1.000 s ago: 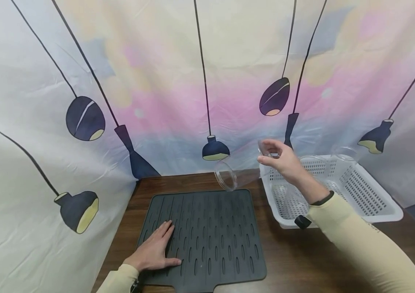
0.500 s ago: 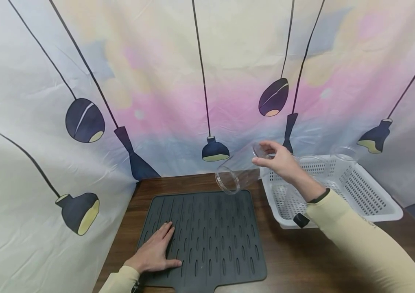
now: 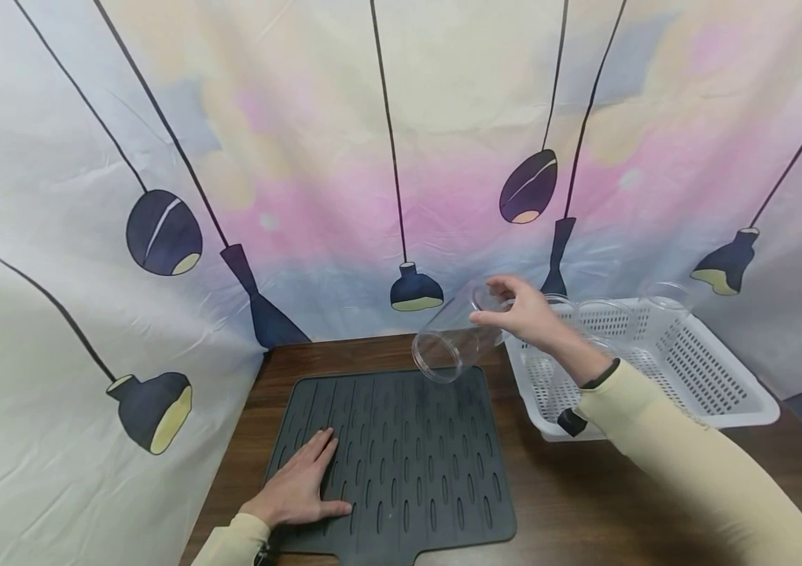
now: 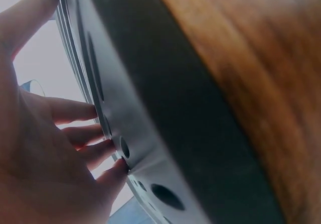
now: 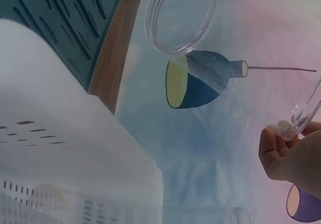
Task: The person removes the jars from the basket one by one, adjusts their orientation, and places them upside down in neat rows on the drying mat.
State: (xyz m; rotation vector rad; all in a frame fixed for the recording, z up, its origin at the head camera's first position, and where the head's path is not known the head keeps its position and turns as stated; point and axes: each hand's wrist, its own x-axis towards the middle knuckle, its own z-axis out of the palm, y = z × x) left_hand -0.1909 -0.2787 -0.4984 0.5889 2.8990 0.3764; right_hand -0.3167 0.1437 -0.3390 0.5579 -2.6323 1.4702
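My right hand (image 3: 524, 314) pinches a clear cup (image 3: 461, 334) near its base, fingertips and thumb on either side. The cup is tilted, its open mouth facing down and to the left, above the far right corner of a dark grey drying mat (image 3: 401, 460). In the right wrist view the same cup (image 5: 246, 58) is seen through, with my fingers (image 5: 271, 153) at its base. My left hand (image 3: 298, 481) rests on the left part of the mat, fingers straight. The left wrist view shows its fingertips (image 4: 103, 153) touching the slotted mat.
A white perforated basket (image 3: 546, 428) stands on the right of the brown wooden table (image 3: 571, 503). Several clear cups are in it, one cup (image 3: 666, 299) at its back. A fabric backdrop (image 3: 316, 196) printed with lamps hangs directly behind the table.
My right hand has moved a little left and down with the cup, away from the basket. The cup's mouth has tipped further downward. My left hand has stayed on the mat.
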